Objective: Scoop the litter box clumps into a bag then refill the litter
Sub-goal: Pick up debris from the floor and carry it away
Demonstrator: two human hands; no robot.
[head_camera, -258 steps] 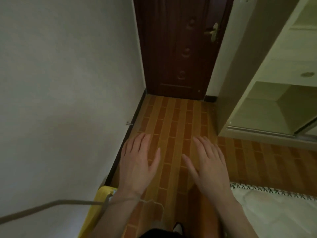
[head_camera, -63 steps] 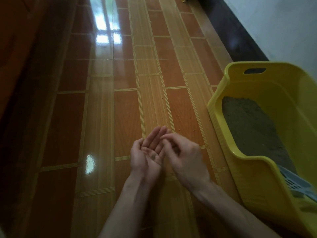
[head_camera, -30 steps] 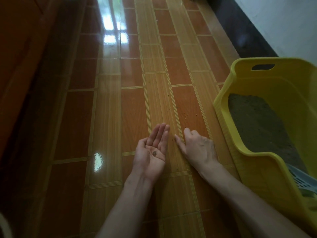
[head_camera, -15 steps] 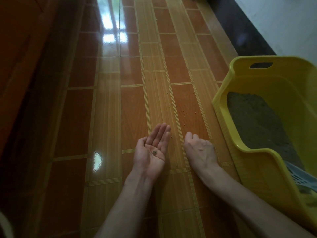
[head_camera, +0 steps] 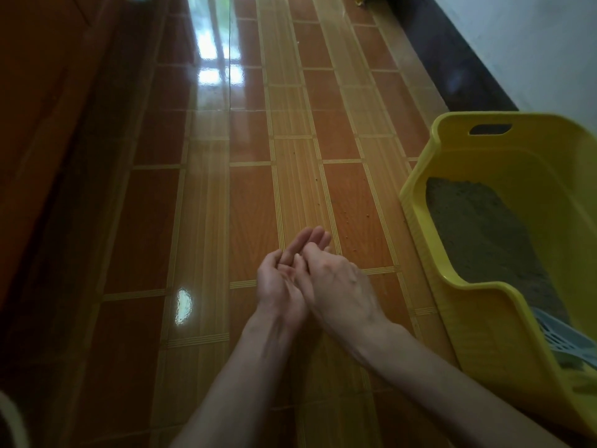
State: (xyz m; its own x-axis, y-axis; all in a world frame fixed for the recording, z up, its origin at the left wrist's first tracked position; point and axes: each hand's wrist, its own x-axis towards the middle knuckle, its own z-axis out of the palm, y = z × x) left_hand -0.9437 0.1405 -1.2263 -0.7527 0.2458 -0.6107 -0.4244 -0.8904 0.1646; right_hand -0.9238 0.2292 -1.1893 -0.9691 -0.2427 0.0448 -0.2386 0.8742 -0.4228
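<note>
We hold our left hand [head_camera: 281,282] palm up over the floor tiles [head_camera: 252,195], fingers nearly straight and relaxed, gripping nothing we can make out. Our right hand [head_camera: 336,282] lies across it, back to the camera, its fingertips dipping toward the left palm; whether they pinch anything there is hidden from us. To our right sits the yellow litter box [head_camera: 484,324] on the floor beside the white wall [head_camera: 542,43], grey litter [head_camera: 484,234] spread in its bottom. A pale slotted scoop [head_camera: 563,337] rests in its near corner. A few loose grains [head_camera: 355,218] dot the tiles between hands and box
</note>
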